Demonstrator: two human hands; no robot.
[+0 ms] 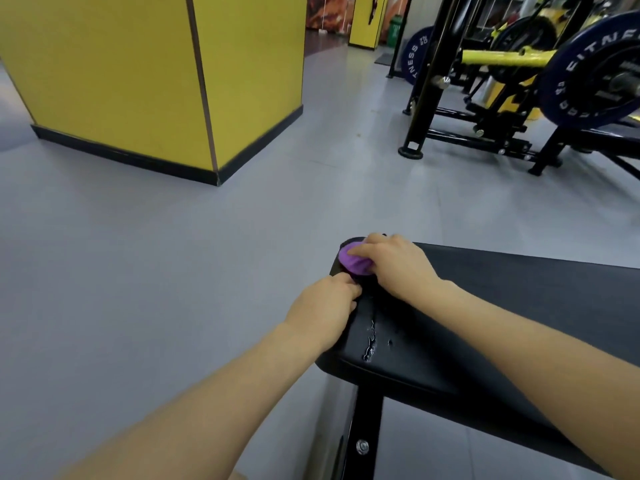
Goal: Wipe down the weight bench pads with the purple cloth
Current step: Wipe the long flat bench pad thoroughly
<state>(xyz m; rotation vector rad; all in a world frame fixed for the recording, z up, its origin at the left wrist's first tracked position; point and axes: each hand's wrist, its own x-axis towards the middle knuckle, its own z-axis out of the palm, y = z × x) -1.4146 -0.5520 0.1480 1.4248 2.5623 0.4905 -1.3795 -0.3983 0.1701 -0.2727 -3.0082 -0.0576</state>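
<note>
The left hand point(323, 304) is being rested on the near left edge of the black bench pad point(502, 306), fingers curled over the rim and nothing but the pad held; the pad is apparently being steadied by it. Just beyond it and slightly to the right, the purple cloth point(353, 263) is being bunched and pressed onto the pad's far left corner under the right hand point(394, 263), whose fingers are being curled over it. From that grip, the pad's long axis is running away to the right, so nearly all of the unwiped surface is lying to the right of the cloth. A torn, cracked patch point(370, 342) is lying on the near side of the grip. The stroke rightward is judged to be best made by the right hand.
</note>
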